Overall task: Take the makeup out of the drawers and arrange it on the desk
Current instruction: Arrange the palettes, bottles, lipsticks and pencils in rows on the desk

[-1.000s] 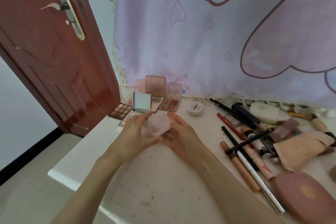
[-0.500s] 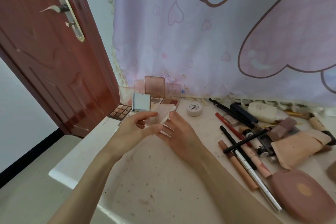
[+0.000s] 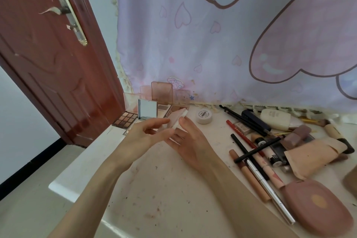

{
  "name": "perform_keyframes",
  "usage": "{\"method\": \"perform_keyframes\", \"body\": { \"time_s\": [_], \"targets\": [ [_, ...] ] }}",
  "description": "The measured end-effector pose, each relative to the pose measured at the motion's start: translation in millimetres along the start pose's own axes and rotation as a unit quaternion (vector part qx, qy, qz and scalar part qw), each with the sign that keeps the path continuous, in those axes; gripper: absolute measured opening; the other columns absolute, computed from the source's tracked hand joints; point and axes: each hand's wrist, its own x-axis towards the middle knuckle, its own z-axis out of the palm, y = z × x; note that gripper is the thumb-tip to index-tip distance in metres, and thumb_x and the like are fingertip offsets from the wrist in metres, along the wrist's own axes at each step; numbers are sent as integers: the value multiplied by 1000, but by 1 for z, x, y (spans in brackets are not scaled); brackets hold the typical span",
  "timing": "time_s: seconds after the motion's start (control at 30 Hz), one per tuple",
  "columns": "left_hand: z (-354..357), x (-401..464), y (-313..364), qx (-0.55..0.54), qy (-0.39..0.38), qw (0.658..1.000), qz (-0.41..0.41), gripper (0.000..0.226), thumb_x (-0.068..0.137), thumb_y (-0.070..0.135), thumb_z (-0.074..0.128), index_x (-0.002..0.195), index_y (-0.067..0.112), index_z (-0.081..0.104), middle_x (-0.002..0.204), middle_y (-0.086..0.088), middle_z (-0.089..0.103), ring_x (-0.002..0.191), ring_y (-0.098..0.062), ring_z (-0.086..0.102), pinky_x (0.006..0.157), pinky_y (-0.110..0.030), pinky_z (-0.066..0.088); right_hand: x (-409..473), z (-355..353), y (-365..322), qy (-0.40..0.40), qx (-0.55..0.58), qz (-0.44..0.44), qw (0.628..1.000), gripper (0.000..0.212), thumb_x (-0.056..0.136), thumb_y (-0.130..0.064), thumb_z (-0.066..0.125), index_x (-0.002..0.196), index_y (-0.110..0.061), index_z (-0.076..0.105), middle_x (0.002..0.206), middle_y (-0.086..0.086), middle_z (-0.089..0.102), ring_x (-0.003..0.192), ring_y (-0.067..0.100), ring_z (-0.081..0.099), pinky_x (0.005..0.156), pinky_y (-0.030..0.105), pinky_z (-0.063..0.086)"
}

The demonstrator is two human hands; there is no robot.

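A clear pinkish compact [image 3: 176,119] with a white edge is tilted up over the white desk [image 3: 154,189], just in front of a row of open palettes. My left hand [image 3: 144,136] pinches its lower left corner between index finger and thumb. My right hand [image 3: 190,140] holds its right edge with the fingertips. In the row behind stand an eyeshadow palette [image 3: 125,120], a small mirror compact [image 3: 147,110] and pink-lidded palettes [image 3: 161,92].
A white jar [image 3: 204,116] sits right of the hands. Pencils and pens [image 3: 251,152], a white bottle [image 3: 275,119], a beige pouch [image 3: 313,156] and a pink oval case [image 3: 316,206] crowd the desk's right side. A brown door [image 3: 58,63] is at left; a curtain hangs behind.
The compact has gone from lying flat between both palms to tilted up on edge, nearer the palette row. Both hands' fingers have loosened to fingertip holds.
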Motion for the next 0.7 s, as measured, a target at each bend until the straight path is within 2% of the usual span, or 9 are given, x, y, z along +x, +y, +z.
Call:
{"method": "perform_keyframes", "body": {
  "time_s": [0.13,0.27,0.37,0.43,0.53,0.7],
  "targets": [
    [1,1,3,-12,9,1000,-7,28,74,37,70,102,37,67,114,12,63,104,-11,57,86,-25,42,1,1,1,12,5,10,1000,48,84,-33,59,123,-6,51,120,17,63,112,26,61,91,33,51],
    [1,3,3,-34,15,999,-15,30,68,40,75,98,38,69,111,11,64,105,-2,56,81,-22,39,2,2,0,19,6,5,1000,42,84,-32,61,116,-6,52,118,17,63,113,25,60,95,35,49],
    [4,4,4,-33,28,999,-10,28,69,39,74,98,37,70,109,12,66,105,-1,55,87,-25,39,3,4,0,23,5,-18,1000,41,89,-28,57,118,1,55,121,21,61,117,27,57,101,38,45],
    [5,5,6,-38,41,998,-4,25,71,37,72,96,34,71,102,15,69,98,4,58,82,-18,40,2,4,2,33,1,-25,999,33,93,-26,52,112,-1,61,116,19,64,111,25,60,99,37,47],
    [-6,11,11,-34,70,997,11,10,81,30,65,87,32,72,85,21,71,77,13,60,67,-8,40,2,6,3,50,-6,-10,999,24,93,-25,52,102,-8,66,103,12,68,99,21,65,86,32,53],
    [-20,26,13,28,58,998,18,22,74,49,67,92,36,72,95,21,69,89,10,58,79,-13,37,3,8,5,77,0,20,997,26,97,-22,47,116,-8,60,113,14,66,99,22,66,85,34,54]
  ]
}}
